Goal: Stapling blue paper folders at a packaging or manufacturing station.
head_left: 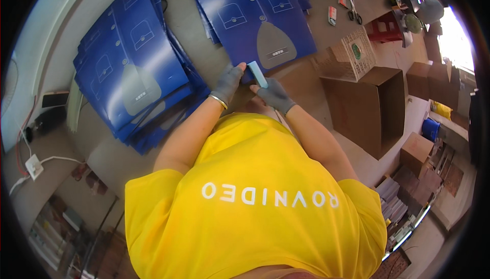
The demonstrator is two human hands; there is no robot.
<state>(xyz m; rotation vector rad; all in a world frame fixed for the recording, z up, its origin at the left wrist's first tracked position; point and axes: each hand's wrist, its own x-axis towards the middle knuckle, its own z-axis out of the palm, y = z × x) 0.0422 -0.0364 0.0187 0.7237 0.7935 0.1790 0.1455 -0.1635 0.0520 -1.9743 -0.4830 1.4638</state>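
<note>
My left hand [229, 81], in a grey fingerless glove with a bracelet at the wrist, is closed at the near corner of a glossy blue printed sheet [243, 31]. The sheet shows drawn pockets, buttons and a grey patch, and tops a pile. In my gloved right hand [274, 95] sits a light-blue, narrow, oblong tool [257, 74], its far end at the sheet's near edge. Its exact kind cannot be made out. To the left lies a second, fanned pile of like blue sheets [133, 57].
An open brown carton [352, 108] stands at the right, a woven box [357, 54] behind it. Black-handled scissors [353, 11] and a small red-and-white item [332, 15] lie on the table at the far right. A white power socket [34, 167] with cords is at the left.
</note>
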